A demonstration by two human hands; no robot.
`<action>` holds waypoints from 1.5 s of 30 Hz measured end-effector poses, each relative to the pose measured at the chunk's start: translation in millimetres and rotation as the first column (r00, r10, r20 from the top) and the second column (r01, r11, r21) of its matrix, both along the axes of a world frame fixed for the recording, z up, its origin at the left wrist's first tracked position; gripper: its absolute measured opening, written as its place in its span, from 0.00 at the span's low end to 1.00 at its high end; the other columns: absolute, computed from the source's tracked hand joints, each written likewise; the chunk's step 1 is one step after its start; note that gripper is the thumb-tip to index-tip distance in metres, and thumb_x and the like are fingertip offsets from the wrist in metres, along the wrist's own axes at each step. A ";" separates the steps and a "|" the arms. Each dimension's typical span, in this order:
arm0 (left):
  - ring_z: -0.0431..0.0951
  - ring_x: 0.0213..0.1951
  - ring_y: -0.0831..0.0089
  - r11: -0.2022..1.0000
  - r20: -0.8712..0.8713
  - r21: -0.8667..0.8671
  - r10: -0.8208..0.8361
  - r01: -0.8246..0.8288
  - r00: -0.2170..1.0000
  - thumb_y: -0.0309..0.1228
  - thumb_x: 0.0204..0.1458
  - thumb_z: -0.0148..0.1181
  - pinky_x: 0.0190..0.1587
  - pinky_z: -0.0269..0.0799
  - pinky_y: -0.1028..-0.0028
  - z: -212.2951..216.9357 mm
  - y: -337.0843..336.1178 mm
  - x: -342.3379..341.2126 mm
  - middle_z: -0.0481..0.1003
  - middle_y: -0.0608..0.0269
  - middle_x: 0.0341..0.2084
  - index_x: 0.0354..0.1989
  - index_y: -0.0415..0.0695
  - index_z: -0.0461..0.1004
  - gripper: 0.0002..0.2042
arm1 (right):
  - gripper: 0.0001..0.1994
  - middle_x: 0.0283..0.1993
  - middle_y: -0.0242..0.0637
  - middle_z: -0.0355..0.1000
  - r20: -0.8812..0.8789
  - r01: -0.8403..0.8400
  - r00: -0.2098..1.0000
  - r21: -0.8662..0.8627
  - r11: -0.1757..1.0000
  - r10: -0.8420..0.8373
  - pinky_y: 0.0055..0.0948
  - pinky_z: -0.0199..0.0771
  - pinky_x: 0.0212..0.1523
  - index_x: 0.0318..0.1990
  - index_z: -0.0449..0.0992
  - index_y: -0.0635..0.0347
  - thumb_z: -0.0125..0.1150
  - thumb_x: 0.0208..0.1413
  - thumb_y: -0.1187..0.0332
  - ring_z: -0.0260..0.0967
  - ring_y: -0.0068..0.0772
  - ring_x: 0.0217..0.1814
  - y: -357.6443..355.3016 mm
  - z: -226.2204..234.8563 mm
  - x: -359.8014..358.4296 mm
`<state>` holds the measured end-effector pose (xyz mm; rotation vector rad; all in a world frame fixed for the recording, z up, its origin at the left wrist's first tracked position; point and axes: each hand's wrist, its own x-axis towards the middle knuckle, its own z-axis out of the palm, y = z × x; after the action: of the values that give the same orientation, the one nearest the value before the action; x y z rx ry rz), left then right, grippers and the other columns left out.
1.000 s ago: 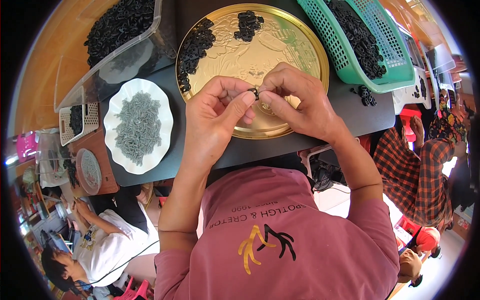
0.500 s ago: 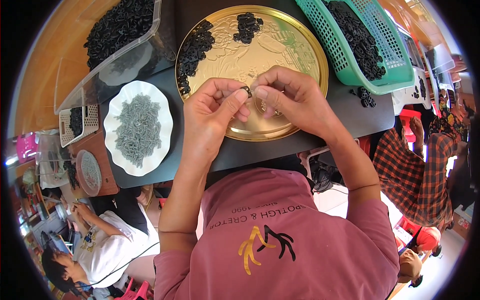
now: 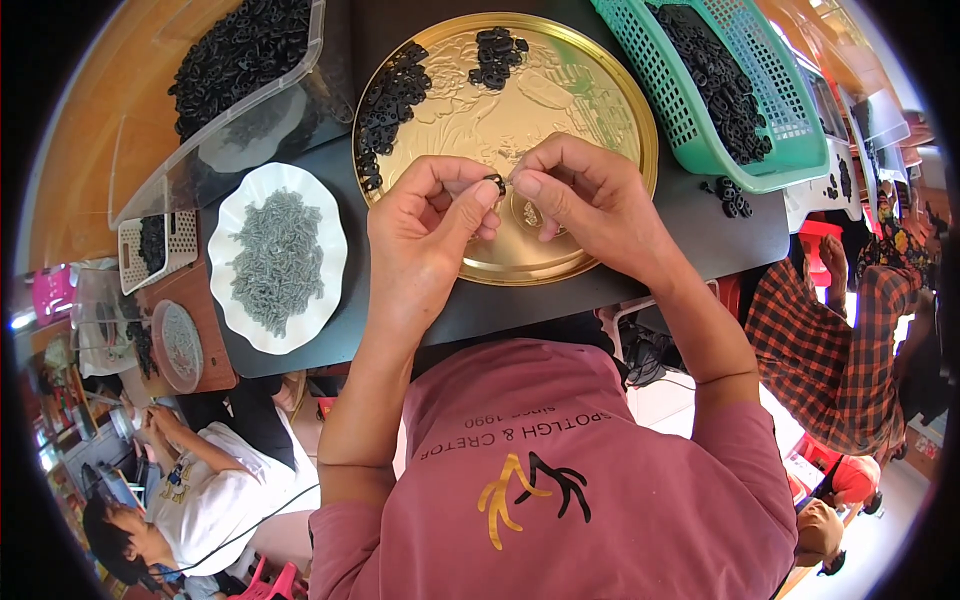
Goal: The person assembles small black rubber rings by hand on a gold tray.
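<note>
Over the near part of a round golden tray, my two hands meet almost fingertip to fingertip. My left hand pinches a small black plastic piece between thumb and fingers. My right hand is closed in a pinch right beside that piece; whatever its fingertips hold is too small to name. Between the hands, a few tiny shiny bits lie on the tray. Similar black pieces are heaped along its left side, and a smaller group sits at the far edge.
On the left stands a scalloped white dish of small grey pins, below a clear bin of black pieces. A green basket with more stands right; loose ones lie beside it. Other people sit at both sides.
My right fingers have shifted slightly at the black piece, and more of the tiny bits under them shows. My left hand keeps its pinch almost in place.
</note>
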<state>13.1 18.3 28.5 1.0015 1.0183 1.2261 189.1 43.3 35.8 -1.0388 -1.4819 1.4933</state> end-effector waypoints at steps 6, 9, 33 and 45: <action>0.72 0.27 0.84 1.000 -0.048 -0.017 0.010 -0.010 0.999 0.22 0.55 0.58 0.31 0.70 0.83 1.3 -1.1 2.5 0.73 0.67 0.26 0.38 0.37 0.72 0.05 | 0.06 0.26 0.30 0.69 0.100 0.014 0.995 0.093 0.996 -0.023 0.17 0.65 0.23 0.35 0.72 0.67 0.58 0.58 0.71 0.62 0.14 0.23 -1.1 -3.4 -1.0; 0.72 0.27 0.84 1.000 -0.036 -0.003 -0.004 0.004 0.999 0.22 0.55 0.58 0.31 0.70 0.83 1.7 -1.6 3.2 0.73 0.67 0.26 0.38 0.37 0.72 0.05 | 0.06 0.27 0.31 0.70 0.109 0.027 0.993 0.097 0.995 -0.037 0.18 0.66 0.22 0.35 0.71 0.66 0.58 0.58 0.71 0.64 0.15 0.22 -3.5 -4.4 -2.6; 0.74 0.27 0.81 0.996 0.106 -0.045 0.082 -0.078 0.991 0.22 0.55 0.58 0.32 0.72 0.82 -17.1 7.8 -1.1 0.75 0.63 0.27 0.39 0.36 0.72 0.06 | 0.08 0.37 0.45 0.73 0.528 -0.151 0.807 0.617 0.772 -0.264 0.39 0.71 0.41 0.38 0.77 0.62 0.58 0.53 0.69 0.71 0.49 0.38 84.7 -16.8 -1.0; 0.74 0.26 0.80 0.995 0.153 -0.073 0.077 -0.066 0.985 0.23 0.55 0.57 0.32 0.71 0.81 -15.9 10.2 -7.4 0.77 0.58 0.29 0.40 0.35 0.71 0.06 | 0.09 0.37 0.42 0.71 0.708 -0.269 0.641 0.567 0.778 -0.295 0.37 0.71 0.38 0.39 0.76 0.60 0.61 0.51 0.69 0.71 0.47 0.36 85.6 -19.1 -1.0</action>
<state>5.7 28.6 12.6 0.8099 0.9737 1.2992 188.1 129.0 16.7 -1.2942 -2.3420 0.3454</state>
